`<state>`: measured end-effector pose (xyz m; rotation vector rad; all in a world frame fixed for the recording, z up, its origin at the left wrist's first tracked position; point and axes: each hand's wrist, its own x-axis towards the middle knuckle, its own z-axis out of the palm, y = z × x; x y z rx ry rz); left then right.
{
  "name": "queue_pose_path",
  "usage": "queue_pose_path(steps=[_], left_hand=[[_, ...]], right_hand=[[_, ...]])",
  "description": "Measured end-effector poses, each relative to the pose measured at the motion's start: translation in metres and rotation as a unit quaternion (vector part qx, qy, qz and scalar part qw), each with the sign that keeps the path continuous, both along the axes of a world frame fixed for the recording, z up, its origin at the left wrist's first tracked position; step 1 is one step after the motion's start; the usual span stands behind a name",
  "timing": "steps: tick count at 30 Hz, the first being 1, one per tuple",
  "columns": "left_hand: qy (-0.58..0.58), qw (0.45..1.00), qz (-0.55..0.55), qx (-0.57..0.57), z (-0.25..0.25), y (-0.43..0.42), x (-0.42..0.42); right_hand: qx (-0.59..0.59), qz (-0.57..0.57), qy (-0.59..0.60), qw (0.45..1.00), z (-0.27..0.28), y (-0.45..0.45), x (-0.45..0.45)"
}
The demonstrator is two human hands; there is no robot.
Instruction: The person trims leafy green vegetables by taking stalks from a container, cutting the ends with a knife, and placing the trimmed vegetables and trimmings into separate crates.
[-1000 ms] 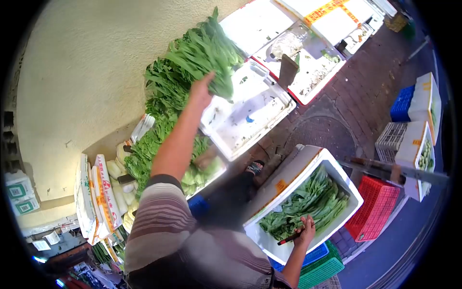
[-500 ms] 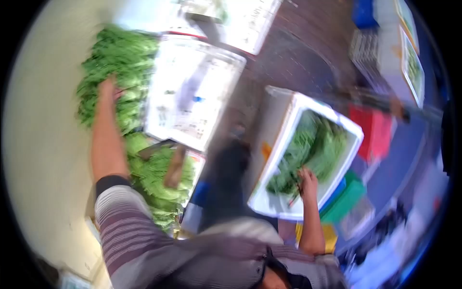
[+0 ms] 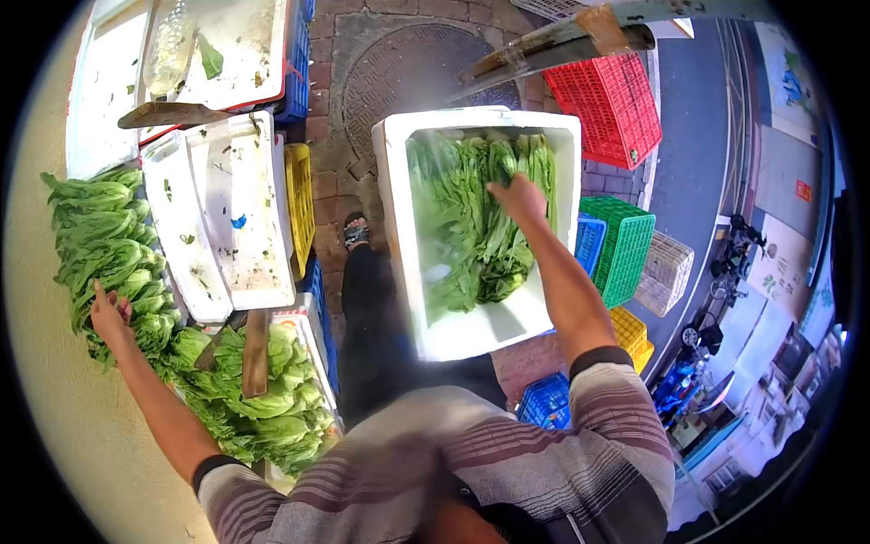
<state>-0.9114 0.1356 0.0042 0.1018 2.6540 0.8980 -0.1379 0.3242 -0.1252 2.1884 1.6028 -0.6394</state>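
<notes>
At the far left, my left hand (image 3: 111, 319) rests against a stacked pile of leafy green lettuce (image 3: 113, 231), its thumb and fingers apart. My right hand (image 3: 521, 198) reaches into a white foam box (image 3: 485, 340) and is closed over the top of a lettuce head (image 3: 500, 222), its fingertips partly hidden among the leaves. More lettuce heads (image 3: 444, 208) lie lengthwise in that box, with bare foam showing at the near end. A second lettuce pile (image 3: 281, 390) sits below the left one, with a wooden slat (image 3: 256, 354) across it.
White foam boxes (image 3: 245, 258) with leaf scraps stand at left, one holding a clear plastic bottle (image 3: 170, 50). Red (image 3: 607, 109), green (image 3: 621, 249) and yellow (image 3: 632, 335) crates line the right, near the road. A metal pole (image 3: 562, 54) crosses above the foam box.
The view has swung and sharpened. My right hand has shifted from the box's near end to the far part of the lettuce. My left hand has moved to the lower part of its pile.
</notes>
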Motion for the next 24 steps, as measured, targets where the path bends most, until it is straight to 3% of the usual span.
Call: queue_pose_path(steps=[2,4,8,9,11,12,14,15,16,18,19,22,24], left_hand=[[0.004,0.998,-0.041,0.052,0.013,0.001,0.045],[-0.084,0.988,-0.073,0.102,0.014,-0.007,0.073],[-0.212,0.957,-0.134,0.145,0.038,0.021,0.238],[-0.251,0.930,-0.236,0.127,0.022,0.013,0.258],[-0.411,0.870,-0.231,0.143,-0.001,0.023,0.333],[-0.501,0.804,-0.268,0.175,-0.009,0.027,0.370],[-0.561,0.746,-0.308,0.183,-0.050,0.027,0.449],[-0.520,0.741,-0.399,0.146,-0.062,0.033,0.483],[-0.558,0.724,-0.372,0.165,-0.075,0.037,0.521],[-0.494,0.733,-0.452,0.121,-0.081,0.052,0.575],[-0.462,0.727,-0.498,0.097,-0.074,0.062,0.591],[-0.493,0.652,-0.533,0.218,-0.049,0.066,0.619],[-0.529,0.618,-0.542,0.212,-0.031,0.060,0.628]], right_hand=[[-0.027,0.025,-0.043,0.998,-0.022,-0.006,0.000],[-0.004,0.003,-0.009,1.000,-0.029,-0.010,0.009],[0.027,-0.007,0.070,0.997,-0.007,-0.032,0.024],[0.021,-0.018,0.087,0.996,0.005,-0.040,0.025],[0.082,0.010,0.145,0.986,0.017,-0.067,0.035],[0.111,0.024,0.174,0.978,0.023,-0.082,0.039],[0.149,-0.006,0.209,0.967,0.037,-0.111,0.044],[0.169,-0.022,0.226,0.959,0.043,-0.125,0.046],[0.169,-0.048,0.242,0.954,0.051,-0.137,0.047],[0.167,-0.103,0.273,0.942,0.072,-0.164,0.048],[0.206,-0.072,0.276,0.936,0.082,-0.177,0.048],[0.229,-0.156,0.435,0.857,0.103,-0.208,0.047],[0.193,-0.219,0.513,0.807,0.115,-0.222,0.049]])
